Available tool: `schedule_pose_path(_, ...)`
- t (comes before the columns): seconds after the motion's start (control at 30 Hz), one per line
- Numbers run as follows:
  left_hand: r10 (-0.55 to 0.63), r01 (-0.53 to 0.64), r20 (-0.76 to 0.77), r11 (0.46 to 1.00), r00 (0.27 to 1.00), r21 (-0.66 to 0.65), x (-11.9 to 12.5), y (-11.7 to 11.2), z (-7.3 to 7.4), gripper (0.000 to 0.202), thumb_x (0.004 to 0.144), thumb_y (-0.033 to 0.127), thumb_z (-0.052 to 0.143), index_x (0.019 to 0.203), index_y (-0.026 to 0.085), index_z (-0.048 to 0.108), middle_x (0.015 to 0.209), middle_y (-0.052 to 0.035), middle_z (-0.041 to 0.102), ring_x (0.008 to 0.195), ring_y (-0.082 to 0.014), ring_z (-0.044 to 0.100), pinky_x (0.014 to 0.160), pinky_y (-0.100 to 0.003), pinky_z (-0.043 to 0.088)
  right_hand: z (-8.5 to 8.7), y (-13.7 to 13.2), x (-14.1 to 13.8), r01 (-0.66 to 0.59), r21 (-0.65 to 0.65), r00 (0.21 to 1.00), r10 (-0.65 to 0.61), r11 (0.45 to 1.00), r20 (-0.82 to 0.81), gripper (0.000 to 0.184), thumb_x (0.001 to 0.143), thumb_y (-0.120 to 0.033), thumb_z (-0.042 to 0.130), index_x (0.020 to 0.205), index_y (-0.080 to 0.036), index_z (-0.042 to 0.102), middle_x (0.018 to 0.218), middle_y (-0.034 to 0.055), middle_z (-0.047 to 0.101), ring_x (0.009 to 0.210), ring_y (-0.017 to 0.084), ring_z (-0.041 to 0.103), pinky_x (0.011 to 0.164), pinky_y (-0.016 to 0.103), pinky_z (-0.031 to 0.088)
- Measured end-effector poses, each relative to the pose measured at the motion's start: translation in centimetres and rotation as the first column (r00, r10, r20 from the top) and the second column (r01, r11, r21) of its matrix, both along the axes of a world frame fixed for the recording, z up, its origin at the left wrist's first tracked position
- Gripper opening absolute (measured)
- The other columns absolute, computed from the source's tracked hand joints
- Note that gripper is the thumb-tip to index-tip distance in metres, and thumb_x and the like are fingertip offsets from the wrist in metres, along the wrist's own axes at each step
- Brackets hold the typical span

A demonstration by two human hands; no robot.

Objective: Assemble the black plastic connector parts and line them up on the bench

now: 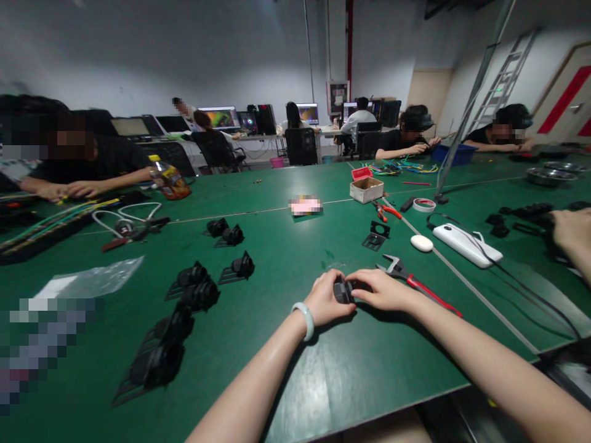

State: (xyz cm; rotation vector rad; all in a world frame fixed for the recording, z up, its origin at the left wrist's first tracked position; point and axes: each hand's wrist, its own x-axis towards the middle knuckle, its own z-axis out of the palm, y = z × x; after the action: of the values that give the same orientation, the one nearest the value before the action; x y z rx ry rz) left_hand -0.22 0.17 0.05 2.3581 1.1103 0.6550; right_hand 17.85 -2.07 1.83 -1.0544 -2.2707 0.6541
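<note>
Between my two hands, just above the green table (295,344), is a small black plastic part (342,291). My left hand (325,298), with a pale bangle (305,321) on its wrist, grips it from the left. The fingers of my right hand (381,289) pinch it from the other side and cover part of it. Close behind my right hand lies an adjustable wrench (422,288) with red handles. A flat black bracket with a round hole (379,231) stands farther back. On the left are several black assembled parts with slatted bases (159,363).
Orange-handled pliers (386,211), a small box (366,191), a tape roll (423,205), a white oval object (422,243) and a white power strip (466,245) lie ahead to the right. A metal pole (471,92) rises there. Co-workers sit around the table; a person's hand (572,237) reaches in at right.
</note>
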Motion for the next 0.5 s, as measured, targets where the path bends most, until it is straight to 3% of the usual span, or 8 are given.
schedule_pose_path(0.23,0.014,-0.014,0.017,1.000,1.000,-0.019,0.02,-0.05,0.06,0.047,0.053,0.037,0.066,0.092,0.019,0.046,0.085,-0.0024,0.050,0.080,-0.0194,0.048,0.072,-0.032,0.039,0.48,-0.25,0.07,-0.005,0.012,0.999,0.005,1.000,-0.043,0.042,0.063,-0.017,0.062,0.103,-0.016,0.050,0.096,0.0069,0.056,0.084,0.017,0.052,0.074,0.030,0.040)
schedule_pose_path(0.5,0.021,-0.020,0.033,0.999,0.999,-0.033,0.05,-0.14,0.23,0.047,0.053,0.041,0.066,0.089,0.019,0.047,0.085,-0.0029,0.051,0.081,-0.0202,0.048,0.074,-0.033,0.038,0.24,-0.39,-0.28,-0.034,-0.016,0.992,0.032,0.999,-0.122,0.037,0.060,-0.008,0.059,0.094,-0.019,0.049,0.093,0.0031,0.046,0.077,0.013,0.047,0.069,0.026,0.041)
